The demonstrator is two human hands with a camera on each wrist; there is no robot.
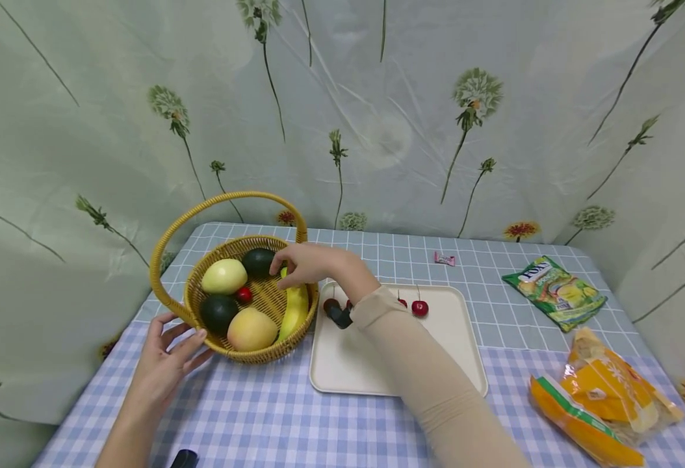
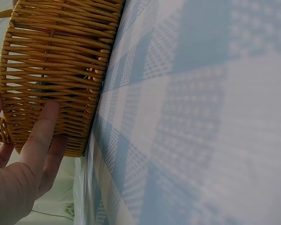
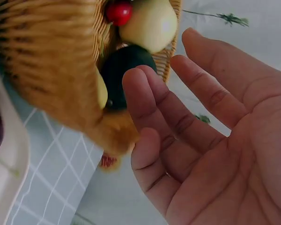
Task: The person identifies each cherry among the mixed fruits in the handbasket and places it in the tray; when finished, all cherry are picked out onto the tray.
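Observation:
A yellow woven basket (image 1: 269,354) with a tall arched handle stands on the left of the table. In it lie a banana (image 1: 296,311), a peach (image 1: 252,329), a pale green fruit (image 1: 224,277), two dark green avocado-like fruits (image 1: 218,314) and a small red cherry (image 1: 244,295). My left hand (image 1: 169,354) rests on the basket's left side, its extended fingers against the weave (image 2: 61,56) in the left wrist view. Above the basket's right rim hovers my right hand (image 1: 307,263), fingers slightly bent. Nothing is between those fingers in the right wrist view.
Right of the basket is a white tray (image 1: 348,383) with cherries (image 1: 420,309), partly covered by my right forearm. A pink wrapped candy (image 1: 444,259) lies behind it. At the right are a green FOX'S bag (image 1: 555,294) and an orange plastic bag (image 1: 606,396).

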